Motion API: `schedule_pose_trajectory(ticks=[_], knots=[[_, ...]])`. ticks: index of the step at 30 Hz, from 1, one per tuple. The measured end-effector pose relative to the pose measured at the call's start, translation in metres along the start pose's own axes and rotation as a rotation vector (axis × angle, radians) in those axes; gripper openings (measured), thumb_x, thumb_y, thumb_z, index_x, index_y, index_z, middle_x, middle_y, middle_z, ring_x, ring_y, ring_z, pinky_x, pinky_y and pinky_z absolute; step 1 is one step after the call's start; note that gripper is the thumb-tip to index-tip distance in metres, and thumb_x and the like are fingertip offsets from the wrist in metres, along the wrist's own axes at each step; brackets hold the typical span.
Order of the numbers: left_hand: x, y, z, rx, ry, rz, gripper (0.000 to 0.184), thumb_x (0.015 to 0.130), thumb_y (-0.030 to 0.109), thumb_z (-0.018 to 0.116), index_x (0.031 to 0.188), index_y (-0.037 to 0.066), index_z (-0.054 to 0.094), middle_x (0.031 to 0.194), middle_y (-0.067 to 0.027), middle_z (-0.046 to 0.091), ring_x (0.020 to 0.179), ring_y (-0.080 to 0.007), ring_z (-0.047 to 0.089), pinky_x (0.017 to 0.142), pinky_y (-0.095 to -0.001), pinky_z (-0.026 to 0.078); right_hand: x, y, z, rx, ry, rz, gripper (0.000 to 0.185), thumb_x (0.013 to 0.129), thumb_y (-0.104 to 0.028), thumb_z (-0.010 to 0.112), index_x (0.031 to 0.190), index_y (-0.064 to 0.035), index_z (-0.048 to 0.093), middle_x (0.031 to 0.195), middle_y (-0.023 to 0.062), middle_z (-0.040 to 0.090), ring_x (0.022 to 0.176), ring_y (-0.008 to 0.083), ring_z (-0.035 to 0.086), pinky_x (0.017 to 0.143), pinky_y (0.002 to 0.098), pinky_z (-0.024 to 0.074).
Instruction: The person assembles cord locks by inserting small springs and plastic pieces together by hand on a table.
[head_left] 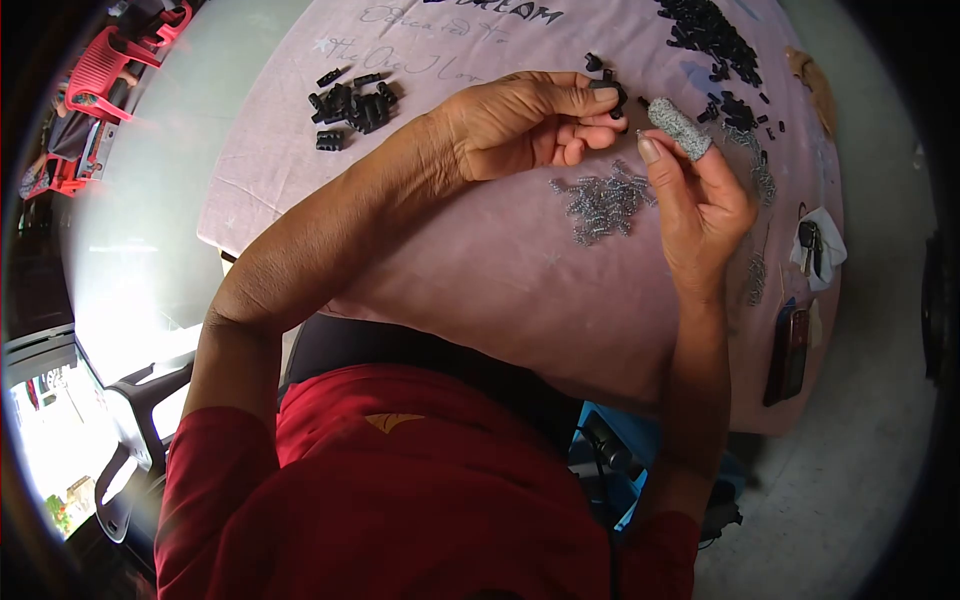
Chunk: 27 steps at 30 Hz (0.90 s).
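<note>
My left hand (535, 118) pinches a small black part (609, 92) between thumb and fingers, above the pink cloth. Close by on the right, my right hand (698, 195) is raised with thumb and index finger near each other; a grey speckled covering (680, 128) wraps the index finger. Something tiny shows at the thumb tip, too small to make out. Below and between the hands lies a pile of small metal springs (603, 205). Another black piece (593, 62) rests just beyond my left fingers.
On the pink-covered table (480, 270) are assembled-looking black pieces (352, 108) at the left and a large heap of black parts (708, 38) at the back right. A phone (788, 355) and keys on a white cloth (822, 250) lie along the right edge.
</note>
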<state>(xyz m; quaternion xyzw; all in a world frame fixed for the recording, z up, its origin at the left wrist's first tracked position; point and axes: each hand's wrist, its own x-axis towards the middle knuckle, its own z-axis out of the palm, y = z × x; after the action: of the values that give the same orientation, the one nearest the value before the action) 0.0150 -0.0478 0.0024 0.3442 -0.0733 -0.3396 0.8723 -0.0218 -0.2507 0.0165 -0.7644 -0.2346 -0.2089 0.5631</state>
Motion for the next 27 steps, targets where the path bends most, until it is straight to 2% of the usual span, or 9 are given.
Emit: schedule_pose_trajectory(ticks=[5, 7, 13, 17, 25, 27], knots=[[0.004, -0.002, -0.007, -0.155, -0.163, -0.024, 0.011, 0.094, 0.016, 0.063, 0.098, 0.006, 0.062, 0.089, -0.0031, 0.069, 0.074, -0.0078, 0.064, 0.062, -0.0201, 0.051, 0.004, -0.005, 0.001, -0.085, -0.017, -0.083, 0.016, 0.085, -0.001, 0.071, 0.1, 0.0032, 0.07, 0.081, 0.0026, 0.07, 0.068, 0.0036, 0.06, 0.06, 0.0186, 0.0484], [0.003, -0.003, -0.007, -0.163, -0.147, -0.014, 0.011, 0.094, 0.015, 0.063, 0.098, 0.005, 0.062, 0.088, -0.0037, 0.068, 0.074, -0.0082, 0.064, 0.062, -0.0202, 0.051, 0.008, -0.012, 0.004, -0.09, 0.004, -0.088, 0.013, 0.085, -0.002, 0.071, 0.097, 0.003, 0.07, 0.079, 0.0023, 0.069, 0.067, 0.0034, 0.059, 0.059, 0.0188, 0.0481], [0.002, -0.004, -0.006, -0.167, -0.132, -0.055, 0.009, 0.094, 0.011, 0.062, 0.097, 0.002, 0.062, 0.088, -0.0057, 0.068, 0.075, -0.0092, 0.065, 0.063, -0.0202, 0.051, 0.018, -0.008, -0.006, -0.29, -0.135, -0.14, 0.012, 0.086, -0.005, 0.07, 0.097, 0.0009, 0.07, 0.075, 0.0033, 0.069, 0.065, 0.004, 0.06, 0.058, 0.0201, 0.0481], [0.002, -0.005, -0.005, -0.214, -0.147, -0.055, 0.011, 0.093, 0.008, 0.061, 0.096, -0.003, 0.063, 0.086, -0.0089, 0.069, 0.072, -0.0116, 0.066, 0.063, -0.0221, 0.053, 0.028, -0.022, -0.001, -0.308, -0.167, -0.079, 0.013, 0.087, -0.007, 0.07, 0.097, 0.0011, 0.07, 0.074, 0.0049, 0.069, 0.065, 0.0057, 0.061, 0.058, 0.0218, 0.0487], [0.002, -0.002, -0.013, -0.248, -0.191, -0.046, 0.011, 0.092, 0.006, 0.062, 0.097, -0.002, 0.063, 0.091, -0.011, 0.07, 0.079, -0.0129, 0.068, 0.063, -0.0221, 0.053, 0.043, -0.046, 0.005, -0.428, -0.282, 0.006, 0.013, 0.087, -0.008, 0.069, 0.096, 0.0009, 0.068, 0.071, 0.0067, 0.068, 0.063, 0.0062, 0.062, 0.058, 0.0236, 0.049], [0.002, 0.0, -0.014, -0.249, -0.198, -0.035, 0.01, 0.093, 0.007, 0.061, 0.098, -0.002, 0.063, 0.092, -0.0096, 0.069, 0.079, -0.0116, 0.068, 0.063, -0.0212, 0.053, 0.049, -0.045, 0.008, -0.374, -0.295, 0.0, 0.011, 0.087, -0.008, 0.069, 0.09, 0.0015, 0.067, 0.069, 0.0062, 0.067, 0.06, 0.0053, 0.058, 0.055, 0.0234, 0.0464]])
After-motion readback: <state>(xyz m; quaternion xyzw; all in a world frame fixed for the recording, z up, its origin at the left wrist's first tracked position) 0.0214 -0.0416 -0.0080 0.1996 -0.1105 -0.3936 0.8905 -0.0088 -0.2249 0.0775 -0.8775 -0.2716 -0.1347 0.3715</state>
